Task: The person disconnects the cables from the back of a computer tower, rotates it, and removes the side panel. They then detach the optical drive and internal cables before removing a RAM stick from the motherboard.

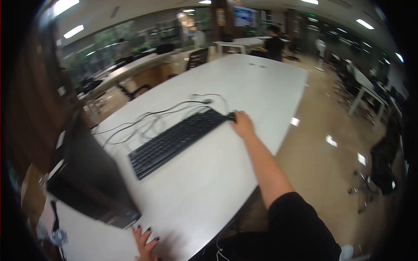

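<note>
A black keyboard [176,140] lies diagonally on the white table [244,82]. My right hand [242,124] reaches out and grips the keyboard's far right corner. My left hand [146,243] rests flat on the table near its front edge, fingers spread, holding nothing, just beside the base of a black monitor [89,174]. Grey cables [148,118] trail from the keyboard's back edge across the tabletop toward the left.
The monitor stands at the table's left edge, close to me. Office chairs [197,58] sit at the far side, and one [383,165] stands on the floor to the right. A person [274,43] in black stands far back by other tables.
</note>
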